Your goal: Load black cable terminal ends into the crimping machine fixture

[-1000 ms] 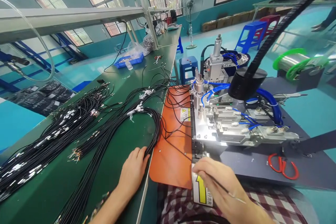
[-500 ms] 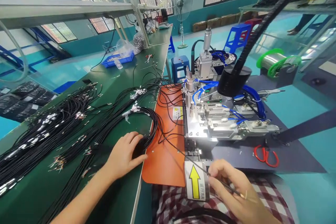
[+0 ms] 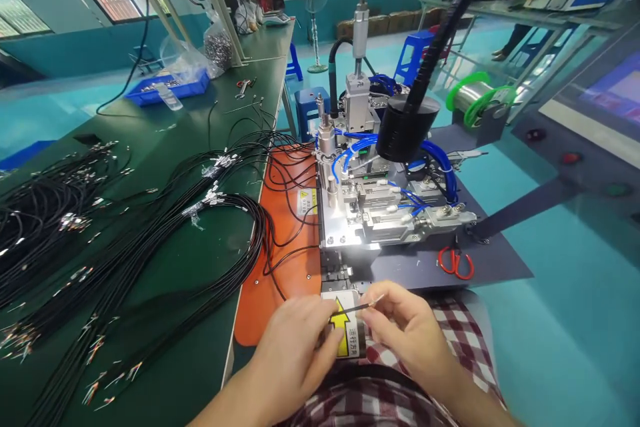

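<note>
A thin black cable spans the gap between my two hands, over the yellow arrow label. My left hand is closed on its jacket. At the cable's stripped end, where fine light wires show, the fingertips of my right hand pinch it. Just ahead stands a metal machine with blue air tubes. An orange plate is fixed along its left side. Several black cables cross that plate from a looped bundle on the green table.
More cable bundles spread over the green table at left. Red-handled scissors lie on the machine's dark base. A black lamp head hangs over the machine; a wire spool stands behind it. A blue tray sits farther back.
My left hand has left the cable bundle on the table and come right to grip the cable. The cable's end is now at my right fingertips. The view has turned rightward.
</note>
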`<state>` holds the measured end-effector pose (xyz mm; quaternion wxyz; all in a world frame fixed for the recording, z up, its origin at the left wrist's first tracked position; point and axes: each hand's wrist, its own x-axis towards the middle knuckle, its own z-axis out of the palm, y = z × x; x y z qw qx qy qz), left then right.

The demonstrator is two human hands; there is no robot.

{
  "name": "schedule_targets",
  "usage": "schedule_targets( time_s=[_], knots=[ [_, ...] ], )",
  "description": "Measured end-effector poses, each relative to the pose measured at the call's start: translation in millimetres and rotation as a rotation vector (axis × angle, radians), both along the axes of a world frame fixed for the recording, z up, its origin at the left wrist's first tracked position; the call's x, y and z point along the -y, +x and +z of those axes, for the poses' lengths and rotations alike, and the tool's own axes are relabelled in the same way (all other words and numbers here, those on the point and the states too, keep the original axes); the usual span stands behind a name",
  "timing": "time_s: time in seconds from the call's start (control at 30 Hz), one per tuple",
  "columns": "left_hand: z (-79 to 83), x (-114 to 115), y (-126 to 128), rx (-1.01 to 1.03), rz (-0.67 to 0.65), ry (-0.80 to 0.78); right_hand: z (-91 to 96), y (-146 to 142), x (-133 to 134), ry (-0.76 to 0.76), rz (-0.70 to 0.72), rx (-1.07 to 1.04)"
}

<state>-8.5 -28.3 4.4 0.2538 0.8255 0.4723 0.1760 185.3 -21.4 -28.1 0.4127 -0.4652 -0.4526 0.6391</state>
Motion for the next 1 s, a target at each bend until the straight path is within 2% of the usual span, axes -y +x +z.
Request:
schedule_targets(
  time_s=[0.1, 0.2, 0.3, 0.47, 0.7, 0.87, 1.0],
  knots=[
    [7.8, -3.9, 13.3, 0.212, 0.031, -0.194, 2.9, -1.6, -3.5, 0.078, 0.053, 0.062],
    [11.3, -10.0, 21.8, 0.339, 0.053, -0.391, 6.0, 6.1, -7.4, 0.047, 0.089, 0.063],
    [8.9, -14.1, 24.2, 0.341, 0.076, -0.430, 8.4, 15.8, -11.2, 0.003, 0.073, 0.007],
    [4.0, -19.7, 28.6, 0.384, 0.106, -0.547, 8.9, 15.1, -16.9, 0.033, 0.023, 0.016],
    [-7.5, -33.8, 31.8, 0.688, 0.218, -0.792, -2.1, 11.9, -25.7, -0.138, -0.074, -0.144],
    [-13.0, -35.6, 30.8, 0.778, 0.240, -0.827, -1.1, 5.8, -26.7, -0.111, -0.113, -0.044],
    [-14.3, -34.7, 30.0, 0.787, 0.253, -0.839, -0.4, 2.1, -27.9, -0.159, -0.078, -0.105]
  ],
)
